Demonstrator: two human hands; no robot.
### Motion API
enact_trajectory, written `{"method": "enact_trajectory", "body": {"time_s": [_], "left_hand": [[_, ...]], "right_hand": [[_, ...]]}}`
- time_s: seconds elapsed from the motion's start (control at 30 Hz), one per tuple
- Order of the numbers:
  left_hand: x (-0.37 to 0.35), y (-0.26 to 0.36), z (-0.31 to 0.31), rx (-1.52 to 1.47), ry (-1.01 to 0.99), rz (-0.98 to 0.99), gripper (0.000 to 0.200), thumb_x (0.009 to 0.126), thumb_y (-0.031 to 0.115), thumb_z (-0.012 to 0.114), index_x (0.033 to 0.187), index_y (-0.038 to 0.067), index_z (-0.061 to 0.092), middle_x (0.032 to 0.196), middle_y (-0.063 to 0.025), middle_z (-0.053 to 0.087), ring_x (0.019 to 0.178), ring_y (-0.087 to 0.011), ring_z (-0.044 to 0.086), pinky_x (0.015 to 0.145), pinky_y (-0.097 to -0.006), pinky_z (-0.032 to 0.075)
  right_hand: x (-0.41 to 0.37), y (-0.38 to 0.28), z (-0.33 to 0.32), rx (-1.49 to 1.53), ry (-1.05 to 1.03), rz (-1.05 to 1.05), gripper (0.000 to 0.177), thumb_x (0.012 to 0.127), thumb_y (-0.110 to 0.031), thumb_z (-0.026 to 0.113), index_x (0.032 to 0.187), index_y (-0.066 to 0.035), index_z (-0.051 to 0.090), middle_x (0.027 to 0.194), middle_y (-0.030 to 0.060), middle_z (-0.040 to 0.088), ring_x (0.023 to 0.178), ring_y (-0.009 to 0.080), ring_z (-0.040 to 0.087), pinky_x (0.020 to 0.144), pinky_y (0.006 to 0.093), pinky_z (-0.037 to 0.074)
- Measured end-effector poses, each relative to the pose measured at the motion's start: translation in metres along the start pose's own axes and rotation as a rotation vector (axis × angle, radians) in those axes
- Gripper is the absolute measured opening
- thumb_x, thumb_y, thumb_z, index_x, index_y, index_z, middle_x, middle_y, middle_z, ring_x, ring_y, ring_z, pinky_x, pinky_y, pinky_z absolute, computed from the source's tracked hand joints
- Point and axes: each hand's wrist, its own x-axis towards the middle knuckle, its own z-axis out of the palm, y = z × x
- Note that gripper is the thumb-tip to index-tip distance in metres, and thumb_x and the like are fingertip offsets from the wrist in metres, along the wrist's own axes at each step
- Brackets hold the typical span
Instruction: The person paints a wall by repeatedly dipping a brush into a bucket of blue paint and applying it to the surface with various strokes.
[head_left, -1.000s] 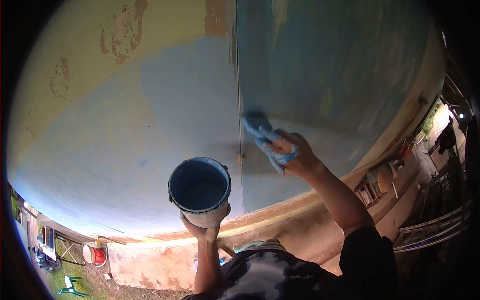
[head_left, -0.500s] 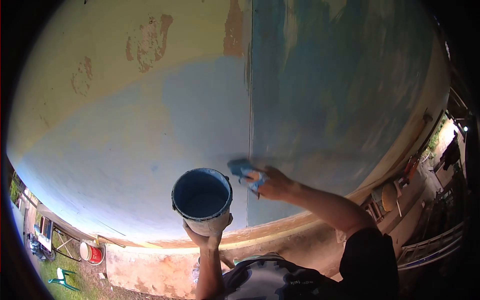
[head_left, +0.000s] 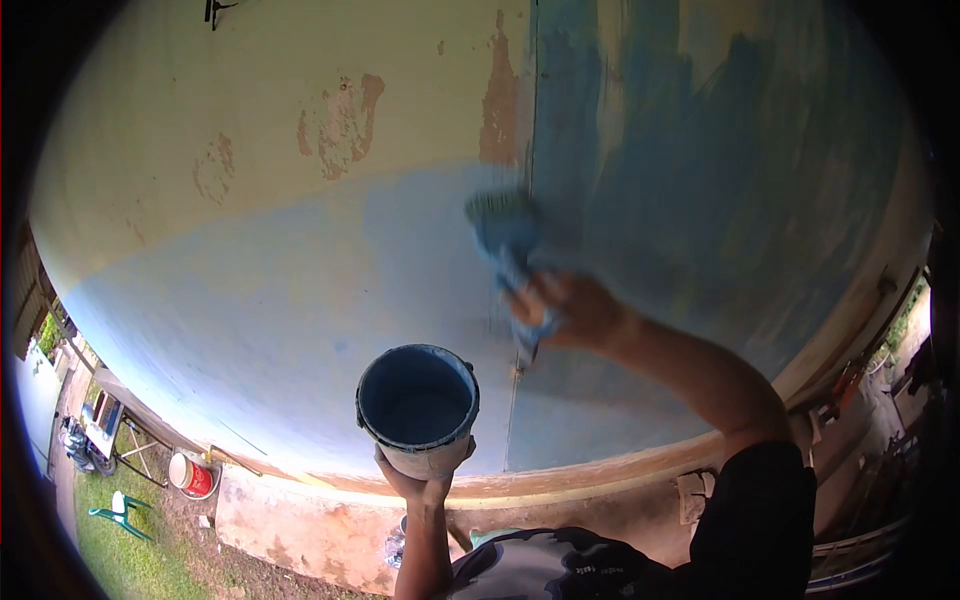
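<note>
My left hand (head_left: 425, 482) is wrapped around the underside of a bucket (head_left: 428, 458), holding it upright with its mouth towards me. Dark blue paint shows inside the bucket, and its rim is smeared. In my right hand (head_left: 575, 310) is a wide paintbrush (head_left: 505, 235) with a blue-stained handle, slightly blurred. Its bristles point up and lie over the painted wall (head_left: 410, 250), just left of a vertical seam. Left of the seam the wall is light blue below and yellowish above; to the right it is darker blue-green and streaky.
Peeled brown patches (head_left: 345, 125) mark the upper wall. Below it runs a concrete ledge (head_left: 290, 530). At the lower left stand a red and white bucket (head_left: 192, 476), a green chair (head_left: 122, 514) and a table (head_left: 103, 425) on grass. Clutter lines the right edge.
My right hand has swung the brush upward from beside the bucket to higher on the wall. The bucket remains in my left hand; the view has shifted a little.
</note>
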Motion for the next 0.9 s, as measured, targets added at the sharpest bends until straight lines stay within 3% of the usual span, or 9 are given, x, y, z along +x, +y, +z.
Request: {"method": "enact_trajectory", "body": {"time_s": [0.13, 0.2, 0.23, 0.37, 0.53, 0.67, 0.8, 0.87, 0.9], "left_hand": [[-0.002, 0.002, 0.001, -0.032, 0.081, 0.017, 0.069, 0.093, 0.056, 0.057, 0.146, 0.014, 0.043, 0.152, -0.0125, 0.045, 0.139, -0.0326, 0.041, 0.11, -0.0602, 0.035], [-0.005, 0.001, -0.003, -0.058, 0.106, 0.03, 0.07, 0.093, 0.057, 0.057, 0.146, 0.014, 0.042, 0.152, -0.0129, 0.045, 0.139, -0.0326, 0.041, 0.11, -0.0605, 0.035], [-0.005, 0.002, -0.007, -0.096, 0.127, 0.04, 0.07, 0.093, 0.057, 0.057, 0.146, 0.014, 0.042, 0.152, -0.013, 0.044, 0.139, -0.0328, 0.041, 0.11, -0.0615, 0.034], [-0.001, 0.003, -0.017, -0.022, 0.088, 0.063, 0.071, 0.092, 0.057, 0.058, 0.147, 0.014, 0.042, 0.152, -0.0134, 0.044, 0.14, -0.0334, 0.04, 0.11, -0.0634, 0.033], [0.005, -0.006, 0.029, -0.161, 0.025, -0.024, 0.074, 0.091, 0.061, 0.052, 0.149, 0.017, 0.04, 0.153, -0.0153, 0.041, 0.139, -0.0377, 0.039, 0.105, -0.067, 0.036], [0.014, -0.011, 0.054, -0.172, 0.034, -0.08, 0.076, 0.092, 0.064, 0.044, 0.154, 0.019, 0.037, 0.156, -0.0187, 0.037, 0.142, -0.0435, 0.039, 0.102, -0.0716, 0.041], [0.026, -0.007, 0.045, 0.052, -0.119, -0.048, 0.076, 0.094, 0.064, 0.044, 0.155, 0.019, 0.038, 0.158, -0.0188, 0.037, 0.143, -0.0443, 0.04, 0.105, -0.0719, 0.043], [0.03, -0.005, 0.05, 0.054, -0.107, -0.022, 0.075, 0.095, 0.063, 0.045, 0.154, 0.018, 0.041, 0.158, -0.0174, 0.038, 0.143, -0.0423, 0.04, 0.107, -0.0692, 0.043], [0.035, -0.003, 0.053, 0.057, -0.1, -0.022, 0.074, 0.095, 0.063, 0.045, 0.154, 0.018, 0.043, 0.158, -0.016, 0.04, 0.144, -0.0403, 0.041, 0.108, -0.0665, 0.043]], "right_hand": [[-0.043, -0.088, 0.041, 0.146, -0.274, 0.006, 0.018, 0.08, -0.011, 0.072, 0.097, -0.006, 0.067, 0.092, 0.0109, 0.069, 0.082, 0.0255, 0.072, 0.072, 0.0381, 0.062], [-0.046, -0.098, 0.045, 0.641, -0.481, 0.184, 0.011, 0.082, -0.011, 0.069, 0.091, -0.007, 0.066, 0.09, 0.013, 0.07, 0.082, 0.0295, 0.071, 0.076, 0.0407, 0.06], [-0.05, -0.092, 0.047, 0.643, -0.476, 0.184, 0.011, 0.082, -0.011, 0.069, 0.091, -0.007, 0.066, 0.09, 0.013, 0.07, 0.082, 0.0295, 0.071, 0.076, 0.0407, 0.06], [-0.01, -0.001, 0.009, 0.683, -0.317, 0.275, 0.008, 0.085, -0.008, 0.066, 0.093, -0.005, 0.066, 0.09, 0.0165, 0.069, 0.083, 0.0359, 0.07, 0.077, 0.0427, 0.058], [0.057, 0.069, -0.101, 0.23, 0.025, 0.206, 0.018, 0.082, -0.01, 0.076, 0.097, -0.005, 0.069, 0.092, 0.0096, 0.07, 0.078, 0.0264, 0.07, 0.074, 0.0412, 0.059], [0.082, 0.075, -0.152, 0.056, 0.175, 0.216, 0.023, 0.081, -0.01, 0.079, 0.102, -0.007, 0.072, 0.101, 0.005, 0.072, 0.089, 0.022, 0.071, 0.078, 0.0374, 0.059], [0.074, 0.054, -0.135, 0.107, 0.373, 0.125, 0.029, 0.081, -0.01, 0.08, 0.109, -0.008, 0.073, 0.105, 0.0053, 0.073, 0.094, 0.0224, 0.071, 0.08, 0.0338, 0.058], [0.076, 0.033, -0.134, 0.942, -0.011, 0.469, 0.031, 0.082, -0.008, 0.079, 0.113, -0.01, 0.074, 0.107, 0.0041, 0.073, 0.098, 0.0234, 0.071, 0.085, 0.0347, 0.056], [0.078, 0.029, -0.126, 0.96, -0.014, 0.456, 0.031, 0.082, -0.008, 0.079, 0.113, -0.01, 0.074, 0.107, 0.0041, 0.073, 0.098, 0.0234, 0.071, 0.085, 0.0347, 0.056]]}}
